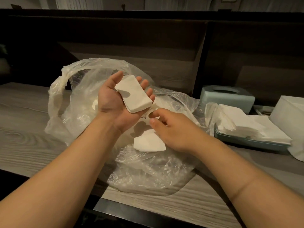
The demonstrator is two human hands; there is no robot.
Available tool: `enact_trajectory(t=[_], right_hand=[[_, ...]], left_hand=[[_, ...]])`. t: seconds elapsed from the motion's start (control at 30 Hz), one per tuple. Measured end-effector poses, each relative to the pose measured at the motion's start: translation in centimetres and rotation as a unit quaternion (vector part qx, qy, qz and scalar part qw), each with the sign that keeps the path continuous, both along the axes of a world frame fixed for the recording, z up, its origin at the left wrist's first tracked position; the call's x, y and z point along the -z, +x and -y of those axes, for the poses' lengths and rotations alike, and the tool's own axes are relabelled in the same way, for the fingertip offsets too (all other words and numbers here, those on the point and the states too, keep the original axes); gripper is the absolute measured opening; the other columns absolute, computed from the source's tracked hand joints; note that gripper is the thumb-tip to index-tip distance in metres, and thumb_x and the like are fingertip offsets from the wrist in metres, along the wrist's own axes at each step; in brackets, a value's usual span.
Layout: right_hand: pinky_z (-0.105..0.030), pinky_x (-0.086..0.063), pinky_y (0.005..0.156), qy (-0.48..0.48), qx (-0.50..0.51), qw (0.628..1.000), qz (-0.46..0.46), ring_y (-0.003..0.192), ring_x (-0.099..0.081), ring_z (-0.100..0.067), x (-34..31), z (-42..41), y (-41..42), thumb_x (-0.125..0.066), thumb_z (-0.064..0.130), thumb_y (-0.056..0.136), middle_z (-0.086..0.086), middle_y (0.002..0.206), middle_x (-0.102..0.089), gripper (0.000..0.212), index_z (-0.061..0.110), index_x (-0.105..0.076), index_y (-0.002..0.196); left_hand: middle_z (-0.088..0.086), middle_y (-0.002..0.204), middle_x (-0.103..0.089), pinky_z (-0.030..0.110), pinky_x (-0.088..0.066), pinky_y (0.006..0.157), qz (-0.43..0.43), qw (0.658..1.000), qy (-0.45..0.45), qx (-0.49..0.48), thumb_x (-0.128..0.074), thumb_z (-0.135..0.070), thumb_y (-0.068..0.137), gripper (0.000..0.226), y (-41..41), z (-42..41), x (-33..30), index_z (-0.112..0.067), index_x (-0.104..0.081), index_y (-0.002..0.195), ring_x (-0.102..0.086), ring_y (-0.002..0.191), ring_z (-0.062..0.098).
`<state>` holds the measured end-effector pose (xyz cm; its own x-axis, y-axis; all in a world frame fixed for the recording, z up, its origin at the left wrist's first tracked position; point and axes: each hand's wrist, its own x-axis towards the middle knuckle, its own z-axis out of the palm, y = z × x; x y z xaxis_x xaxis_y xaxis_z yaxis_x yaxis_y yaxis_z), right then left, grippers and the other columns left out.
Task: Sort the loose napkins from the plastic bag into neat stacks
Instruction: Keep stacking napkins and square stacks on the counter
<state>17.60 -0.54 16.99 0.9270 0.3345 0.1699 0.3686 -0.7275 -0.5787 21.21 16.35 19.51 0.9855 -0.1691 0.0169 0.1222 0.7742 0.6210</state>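
Over at nine o'clock the plastic bag (79,102) billows up off the grey table (24,129), its handle loop standing tall and its mouth gaping toward the person. Moving in, the left hand (115,102) is held palm up above the bag, fingers relaxed and barely curved, cradling a small squared stack of napkins (134,94) that runs across the palm to the fingertips. Just at its four o'clock, the right hand (171,127) is turned palm down, thumb and forefinger closing on something white; whether it has actually got a napkin pinched there, I cannot tell. Below it, at six o'clock, a loose napkin (148,143) lies crumpled on the plastic.

My read: the job now is to add one more to the palm stack. Do it well by lifting a single sheet, flattening it, matching its edges to the pile, and keeping that left palm level.

Further right, at three o'clock, a finished pile of napkins (251,127) sits on a teal tray (246,142), with a teal tissue box (227,96) behind.

What remains deep in the bag is veiled by creased film, and the white roll (291,116) at the far right is cut off by the frame.
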Motion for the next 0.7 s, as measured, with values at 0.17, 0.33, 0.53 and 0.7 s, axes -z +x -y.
enact_trajectory(t=[0.17, 0.33, 0.53, 0.7], right_hand=[[-0.021, -0.039, 0.06, 0.008, 0.046, 0.999, -0.003, 0.068, -0.059, 0.005, 0.2, 0.5, 0.5, -0.054, 0.053, 0.099, 0.017, 0.076, -0.063, 0.023, 0.035, -0.062, 0.111], [-0.04, -0.041, 0.1, -0.14, 0.058, 0.988, 0.003, 0.122, -0.042, -0.022, 1.2, -0.1, 0.6, -0.056, 0.076, 0.083, 0.003, 0.117, -0.048, 0.061, 0.035, -0.056, 0.128], [-0.046, -0.046, 0.096, -0.07, 0.07, 0.995, -0.022, 0.11, -0.055, -0.024, 1.4, -0.8, 1.3, -0.067, 0.073, 0.071, 0.011, 0.099, -0.063, 0.047, 0.029, -0.064, 0.089], [-0.033, -0.053, 0.074, 0.112, 0.095, 0.988, -0.047, 0.09, -0.066, -0.011, 1.0, -0.2, 1.4, -0.075, 0.049, 0.078, 0.013, 0.093, -0.069, 0.027, 0.031, -0.066, 0.095]], left_hand=[[0.009, 0.109, -0.071, 0.041, -0.053, 0.098, 0.003, 1.0, 0.011, 0.003, -0.055, -0.048, 0.092, 0.056, 0.1, 0.0, 0.0, -0.01, -0.065, 0.131, -0.066, 0.093, 0.028], [0.01, 0.109, -0.071, 0.039, -0.056, 0.087, -0.001, 1.0, 0.025, 0.004, -0.055, -0.047, 0.091, 0.055, 0.1, 0.4, 0.2, -0.008, -0.066, 0.129, -0.066, 0.089, 0.027], [0.01, 0.107, -0.07, 0.038, -0.055, 0.085, 0.002, 1.0, 0.022, 0.017, -0.055, -0.046, 0.091, 0.051, 0.3, 0.4, 0.3, -0.008, -0.066, 0.123, -0.065, 0.086, 0.027], [0.01, 0.105, -0.067, 0.036, -0.054, 0.088, 0.03, 0.998, -0.037, 0.033, -0.059, -0.043, 0.085, 0.051, 0.2, 0.5, 0.2, -0.009, -0.064, 0.123, -0.064, 0.088, 0.026]])
